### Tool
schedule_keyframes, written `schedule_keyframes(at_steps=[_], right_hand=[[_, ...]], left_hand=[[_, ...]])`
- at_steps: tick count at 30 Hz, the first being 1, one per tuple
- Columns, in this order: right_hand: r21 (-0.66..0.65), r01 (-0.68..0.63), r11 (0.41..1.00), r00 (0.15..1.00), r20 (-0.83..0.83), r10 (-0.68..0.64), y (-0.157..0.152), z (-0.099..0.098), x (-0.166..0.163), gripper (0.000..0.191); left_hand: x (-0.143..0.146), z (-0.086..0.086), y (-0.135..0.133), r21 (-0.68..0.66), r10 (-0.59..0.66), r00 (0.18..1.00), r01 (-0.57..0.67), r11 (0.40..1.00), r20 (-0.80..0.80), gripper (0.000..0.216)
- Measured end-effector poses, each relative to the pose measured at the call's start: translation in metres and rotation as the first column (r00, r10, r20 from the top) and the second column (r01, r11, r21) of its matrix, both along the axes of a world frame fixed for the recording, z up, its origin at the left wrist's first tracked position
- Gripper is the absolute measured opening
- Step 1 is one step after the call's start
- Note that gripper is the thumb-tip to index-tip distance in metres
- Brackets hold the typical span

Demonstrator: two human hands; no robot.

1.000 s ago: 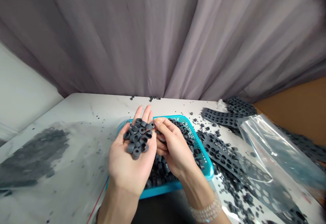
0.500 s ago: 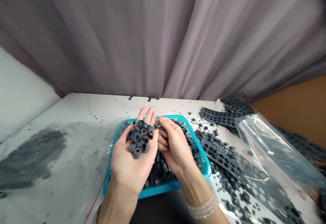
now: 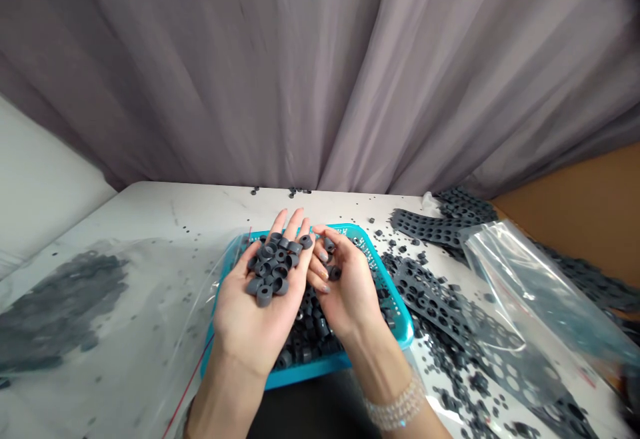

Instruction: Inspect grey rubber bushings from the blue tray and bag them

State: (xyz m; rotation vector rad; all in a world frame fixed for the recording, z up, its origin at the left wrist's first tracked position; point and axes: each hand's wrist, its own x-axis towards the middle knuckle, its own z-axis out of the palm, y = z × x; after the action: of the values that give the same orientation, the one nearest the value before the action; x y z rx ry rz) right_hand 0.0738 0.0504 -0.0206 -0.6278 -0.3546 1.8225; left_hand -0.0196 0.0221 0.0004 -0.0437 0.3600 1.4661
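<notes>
Palm up over the basket, my left hand (image 3: 257, 319) bears a heap of small dark grey rubber caps (image 3: 273, 267), its fingers stretched forward. One cap (image 3: 306, 242) lies on its fingers at the right. Beside it, my right hand (image 3: 350, 286) is half curled with a few of the same caps (image 3: 334, 272) in its palm and fingers; its fingertips are close to the left hand's fingers. Beneath both hands stands a turquoise plastic basket (image 3: 287, 378) holding many dark grey caps (image 3: 305, 339), partly hidden by the hands.
Perforated dark rubber sheets (image 3: 430, 302) and scattered scraps (image 3: 450, 359) cover the table's right side. A clear plastic bag (image 3: 545, 299) lies over some. At left, a clear bag (image 3: 65, 306) holds dark pieces. A grey curtain (image 3: 300, 79) hangs behind the table.
The cap pinched between my right thumb and finger now lies on my left hand's fingers. My right hand has turned more palm up and loosened, showing caps inside it.
</notes>
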Motion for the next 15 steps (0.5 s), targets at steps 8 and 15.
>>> schedule_keyframes(at_steps=[8, 15], right_hand=[[0.074, 0.124, 0.989, 0.988, 0.085, -0.130, -0.004, 0.000, -0.004, 0.014], [0.299, -0.092, 0.950, 0.913, 0.407, -0.040, 0.003, 0.003, 0.019, 0.020]], left_hand=[[-0.001, 0.001, 0.000, 0.014, -0.029, 0.999, 0.028, 1.000, 0.046, 0.049], [-0.009, -0.002, 0.001, 0.043, -0.088, 0.993, 0.085, 0.995, 0.078, 0.049]])
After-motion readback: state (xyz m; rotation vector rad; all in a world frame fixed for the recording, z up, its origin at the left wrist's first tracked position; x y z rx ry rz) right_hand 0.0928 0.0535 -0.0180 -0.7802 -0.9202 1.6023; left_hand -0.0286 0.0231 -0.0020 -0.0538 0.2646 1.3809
